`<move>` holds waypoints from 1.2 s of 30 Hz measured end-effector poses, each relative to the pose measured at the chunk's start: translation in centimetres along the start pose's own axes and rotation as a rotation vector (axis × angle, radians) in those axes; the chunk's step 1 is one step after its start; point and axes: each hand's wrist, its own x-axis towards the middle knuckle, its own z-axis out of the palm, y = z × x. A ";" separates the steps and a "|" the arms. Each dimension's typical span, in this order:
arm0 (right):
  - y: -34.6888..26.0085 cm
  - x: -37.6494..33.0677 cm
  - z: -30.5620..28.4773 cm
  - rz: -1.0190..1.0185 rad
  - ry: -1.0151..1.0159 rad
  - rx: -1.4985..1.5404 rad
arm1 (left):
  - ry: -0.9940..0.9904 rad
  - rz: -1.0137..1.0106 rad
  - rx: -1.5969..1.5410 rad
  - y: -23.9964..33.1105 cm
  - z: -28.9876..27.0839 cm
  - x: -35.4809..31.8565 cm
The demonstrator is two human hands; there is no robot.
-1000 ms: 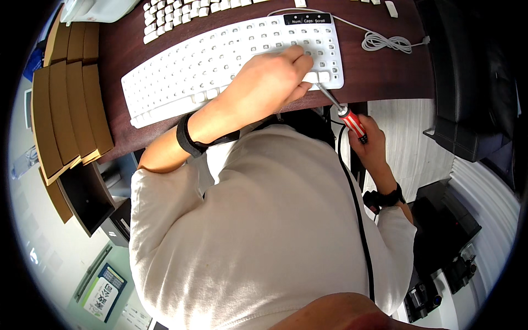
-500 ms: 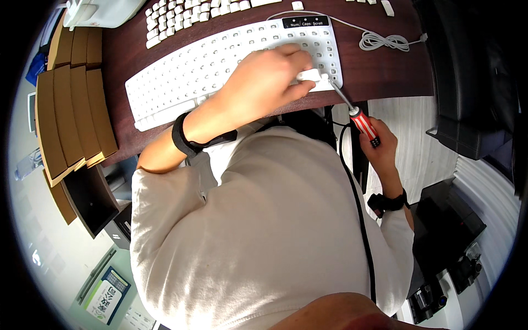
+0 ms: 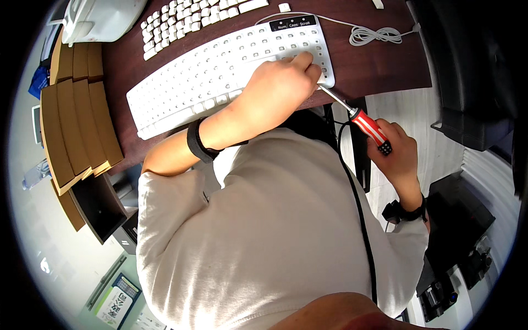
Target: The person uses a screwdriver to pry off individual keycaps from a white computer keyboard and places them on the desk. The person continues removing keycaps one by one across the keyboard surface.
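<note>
A white keyboard (image 3: 181, 91) lies at the table's front edge, most of its keycaps off and several still along its near edge. My left hand (image 3: 286, 85) rests over its right end, fingers bent and pinched together near the lower right corner. What those fingers hold, if anything, is hidden. My right hand (image 3: 399, 151) is wrapped round the red-and-white striped handle of a screwdriver (image 3: 369, 129). The metal shaft points up and left, its tip reaching the keyboard's lower right corner beside my left fingers.
Behind the keyboard, loose white keycaps (image 3: 184, 22) sit in rows, with a single keycap (image 3: 284, 7) apart. A coiled white cable (image 3: 377, 36) lies at the right. Cardboard boxes (image 3: 71, 129) and a white container (image 3: 102, 19) stand left; a black chair (image 3: 467, 82) is right.
The white keycap seen between my left fingers is now out of sight, and those fingers have closed in. My right hand has shifted right and slightly down with the screwdriver.
</note>
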 end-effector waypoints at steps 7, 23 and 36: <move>1.5 -0.3 2.2 0.007 0.035 0.051 | 0.049 -0.018 -0.043 0.1 0.5 0.0; 3.0 -1.7 9.4 0.012 0.134 0.233 | 0.069 0.002 -0.172 -0.7 0.2 -0.2; 7.0 0.4 4.6 0.027 0.481 0.235 | 0.027 0.123 -0.136 -0.7 -5.3 8.5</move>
